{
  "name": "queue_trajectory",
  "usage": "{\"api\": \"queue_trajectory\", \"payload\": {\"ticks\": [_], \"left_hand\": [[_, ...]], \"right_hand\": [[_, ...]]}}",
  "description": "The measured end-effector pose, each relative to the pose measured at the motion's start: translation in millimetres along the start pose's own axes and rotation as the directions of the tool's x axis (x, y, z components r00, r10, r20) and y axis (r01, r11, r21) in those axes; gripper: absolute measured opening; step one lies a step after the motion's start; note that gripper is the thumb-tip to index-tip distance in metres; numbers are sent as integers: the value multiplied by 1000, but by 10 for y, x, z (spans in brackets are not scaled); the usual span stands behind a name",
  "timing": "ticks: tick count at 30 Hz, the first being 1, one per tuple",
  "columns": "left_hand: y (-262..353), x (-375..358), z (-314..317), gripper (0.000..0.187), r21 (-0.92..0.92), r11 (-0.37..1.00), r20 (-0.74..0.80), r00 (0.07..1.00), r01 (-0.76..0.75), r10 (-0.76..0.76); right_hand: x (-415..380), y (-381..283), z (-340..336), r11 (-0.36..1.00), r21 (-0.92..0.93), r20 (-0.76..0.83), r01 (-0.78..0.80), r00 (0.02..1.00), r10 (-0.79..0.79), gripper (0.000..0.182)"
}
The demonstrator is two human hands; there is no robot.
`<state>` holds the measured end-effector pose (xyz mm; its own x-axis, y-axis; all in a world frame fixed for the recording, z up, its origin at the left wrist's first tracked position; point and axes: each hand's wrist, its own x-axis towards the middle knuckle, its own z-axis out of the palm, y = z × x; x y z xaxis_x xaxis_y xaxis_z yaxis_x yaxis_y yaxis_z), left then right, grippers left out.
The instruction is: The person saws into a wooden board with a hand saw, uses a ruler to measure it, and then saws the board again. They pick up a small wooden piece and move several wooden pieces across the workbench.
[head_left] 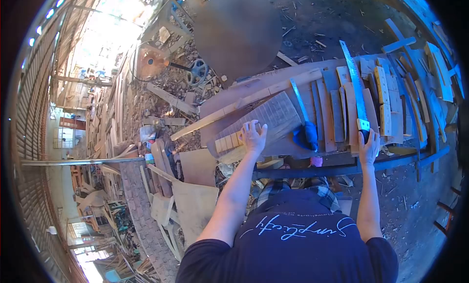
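Observation:
My left hand (253,136) rests flat on the near end of a wooden board (264,122) marked with pencil grid lines, which lies on the workbench (273,80). My right hand (368,147) grips the dark handle of a long hand saw (354,83), whose blade points away from me across several short planks (342,112). A second saw with a blue handle (307,129) lies between my hands. A long pale batten (244,104) runs diagonally behind the gridded board.
Yellow-faced blocks (383,100) and thin slats (415,102) crowd the bench's right side. A round dark tabletop (239,31) stands beyond. Offcuts, boards (195,205) and scrap cover the floor at left. A metal bar (312,171) edges the bench front.

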<state>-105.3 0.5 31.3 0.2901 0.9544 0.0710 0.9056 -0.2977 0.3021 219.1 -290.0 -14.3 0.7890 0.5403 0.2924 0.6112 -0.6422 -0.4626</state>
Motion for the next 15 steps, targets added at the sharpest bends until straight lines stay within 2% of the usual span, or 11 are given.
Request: {"api": "queue_trajectory", "payload": {"ticks": [4, 7, 9, 12, 13, 15], "left_hand": [[-239, 111, 42, 31, -50, 999, -36, 999, 14, -15], [-472, 269, 140, 23, -192, 980, -77, 996, -52, 38], [-612, 380, 135, 22, -174, 982, -189, 981, -76, 43], [-917, 666, 117, 25, -192, 974, -191, 978, -116, 79], [-984, 740, 88, 27, -183, 974, -198, 975, -134, 97], [-1054, 867, -43, 30, -216, 973, -102, 993, -82, 61]], "right_hand": [[-76, -48, 21, 999, -23, -47, 34, 998, -36, 42], [-141, -140, -75, 997, -57, -99, 58, 993, -63, 38], [-188, -250, -117, 997, -68, -150, 24, 988, -34, 35], [-345, -484, -272, 997, 48, -215, 63, 975, -51, 30], [-402, -634, -336, 996, 82, -192, 27, 981, -11, 30], [-555, -895, -373, 991, 130, -183, -20, 982, 44, 25]]}}
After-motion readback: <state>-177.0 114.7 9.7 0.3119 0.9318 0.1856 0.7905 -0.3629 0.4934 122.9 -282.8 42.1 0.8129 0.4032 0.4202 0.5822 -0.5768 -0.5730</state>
